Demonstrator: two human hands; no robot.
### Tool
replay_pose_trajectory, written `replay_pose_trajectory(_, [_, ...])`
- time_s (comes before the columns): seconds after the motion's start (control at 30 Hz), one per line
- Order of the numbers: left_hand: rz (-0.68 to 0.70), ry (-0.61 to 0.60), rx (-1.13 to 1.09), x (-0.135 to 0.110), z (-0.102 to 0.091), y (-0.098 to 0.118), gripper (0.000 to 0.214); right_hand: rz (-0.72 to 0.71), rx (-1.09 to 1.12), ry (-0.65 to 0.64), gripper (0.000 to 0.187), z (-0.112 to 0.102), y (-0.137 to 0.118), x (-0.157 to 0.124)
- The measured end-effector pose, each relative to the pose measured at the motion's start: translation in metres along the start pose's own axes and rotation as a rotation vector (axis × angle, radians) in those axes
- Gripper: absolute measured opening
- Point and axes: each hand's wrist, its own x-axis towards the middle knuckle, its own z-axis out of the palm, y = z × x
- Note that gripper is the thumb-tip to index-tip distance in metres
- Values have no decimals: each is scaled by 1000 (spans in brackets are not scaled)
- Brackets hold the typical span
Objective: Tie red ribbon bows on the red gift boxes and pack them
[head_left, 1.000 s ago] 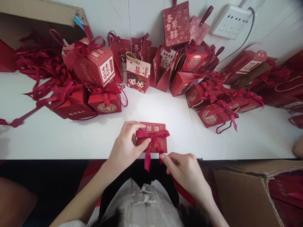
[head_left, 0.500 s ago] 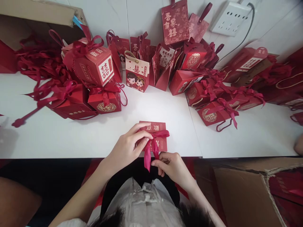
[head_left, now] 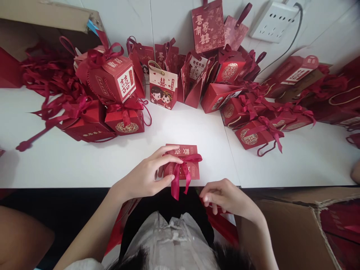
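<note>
A red gift box (head_left: 194, 172) with a bow lies near the table's front edge. The bow is tied in a dark pink satin ribbon (head_left: 176, 185), whose tails hang over the edge toward my lap. Across the box's left part rests my left hand (head_left: 149, 173), its fingers stretched and apart. Its index fingertip touches the ribbon by the knot, and its thumb tip is beside the left tail. Some of its other fingers are partly hidden at the box's left side. My right hand (head_left: 222, 195) is off the ribbon, right of the box, fingers loosely bent with nothing in them.
Finished red boxes with bows (head_left: 123, 122) stand at the left beside a heap of red ribbons (head_left: 47, 75). More boxes (head_left: 250, 133) stand at the right. Small gift bags (head_left: 163, 90) line the wall below a power strip (head_left: 274, 22). An open carton (head_left: 284, 232) sits lower right.
My right hand has let go of the ribbon tail and moved right. My left thumb has come away from the index finger, and the ribbon tails hang loose.
</note>
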Motion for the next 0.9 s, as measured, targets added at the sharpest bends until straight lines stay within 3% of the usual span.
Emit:
replay_pose_trajectory(0.13, [-11,105,-115,-1,0,-8,46,-159,71,341,49,-11,-5,8])
replay_pose_trajectory(0.23, [-245,330,-252,1,5,-12,32,-214,51,543,54,-9,-14,25])
replay_pose_trajectory(0.3, [-369,382,-254,5,9,-12,24,-209,6,594,54,-4,-21,37])
replay_pose_trajectory(0.4, [-410,320,-221,11,14,-11,39,-196,-41,625,54,5,-32,50])
replay_pose_trajectory(0.5, [-409,347,-239,14,19,-11,39,-237,-53,625,51,11,-36,57])
replay_pose_trajectory(0.73, [-385,470,-317,12,32,-18,37,-366,237,551,36,21,-19,61])
replay_pose_trajectory(0.9, [-352,491,-309,12,36,-21,38,-402,366,493,32,25,-7,63])
